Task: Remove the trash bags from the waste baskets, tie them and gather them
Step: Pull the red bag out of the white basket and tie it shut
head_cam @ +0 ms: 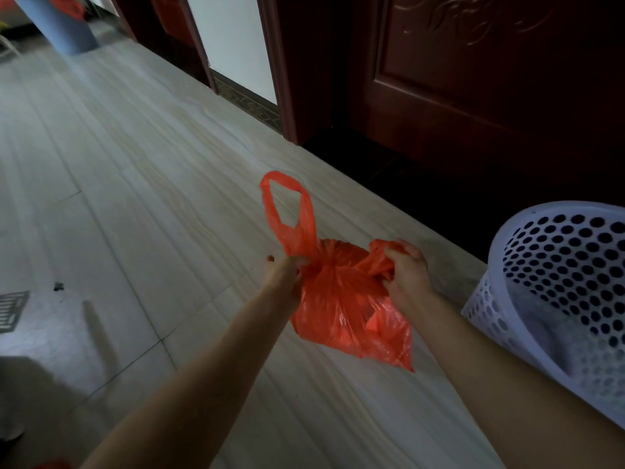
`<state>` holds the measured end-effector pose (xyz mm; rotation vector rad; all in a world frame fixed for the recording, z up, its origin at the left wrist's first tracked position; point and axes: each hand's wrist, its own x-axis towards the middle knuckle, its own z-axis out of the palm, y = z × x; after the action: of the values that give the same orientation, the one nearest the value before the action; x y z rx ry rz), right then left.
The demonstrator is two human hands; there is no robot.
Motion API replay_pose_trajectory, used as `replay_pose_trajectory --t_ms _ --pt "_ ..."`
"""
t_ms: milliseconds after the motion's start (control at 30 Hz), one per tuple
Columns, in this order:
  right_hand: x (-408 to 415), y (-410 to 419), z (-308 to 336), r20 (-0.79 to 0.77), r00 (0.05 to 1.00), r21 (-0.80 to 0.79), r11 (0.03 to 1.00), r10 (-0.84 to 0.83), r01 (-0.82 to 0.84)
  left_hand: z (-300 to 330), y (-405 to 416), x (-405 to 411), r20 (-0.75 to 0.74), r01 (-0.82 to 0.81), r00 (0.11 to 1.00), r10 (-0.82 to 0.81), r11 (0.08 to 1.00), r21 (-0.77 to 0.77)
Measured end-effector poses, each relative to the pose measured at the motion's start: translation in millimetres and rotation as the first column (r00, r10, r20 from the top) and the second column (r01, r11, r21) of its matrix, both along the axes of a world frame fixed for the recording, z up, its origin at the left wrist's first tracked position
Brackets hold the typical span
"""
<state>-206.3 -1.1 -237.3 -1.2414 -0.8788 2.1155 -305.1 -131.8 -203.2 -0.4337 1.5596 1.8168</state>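
Orange-red crinkled trash bag [341, 299], one handle per clenched hand: left hand [287, 269]; right hand [404, 269].

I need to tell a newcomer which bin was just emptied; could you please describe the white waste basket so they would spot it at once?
Start at the dark carved wooden door on the right. Below it, at the picture's right edge, the white waste basket leans by the right hand gripping the orange trash bag. Its round-holed walls distinguish it from the solid blue bin far left.
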Motion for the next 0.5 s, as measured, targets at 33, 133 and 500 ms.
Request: replay_pose_trajectory --t_ms 33,133,500 --pt "0 0 0 -0.013 1.000 -0.001 1.000 0.006 -0.006 -4 0 2 -0.039 0.036 0.999 -0.037 0.999 -0.020" --pt "-1 -1 -1 -0.010 1.000 -0.013 1.000 -0.009 0.008 -20 -1 10 -0.242 0.163 0.940 -0.240 0.940 -0.299" --pt "5 -4 -21 0.483 0.872 0.338 0.902 0.079 -0.269 2 25 22 -0.582 0.271 0.777 -0.241 0.962 -0.037"
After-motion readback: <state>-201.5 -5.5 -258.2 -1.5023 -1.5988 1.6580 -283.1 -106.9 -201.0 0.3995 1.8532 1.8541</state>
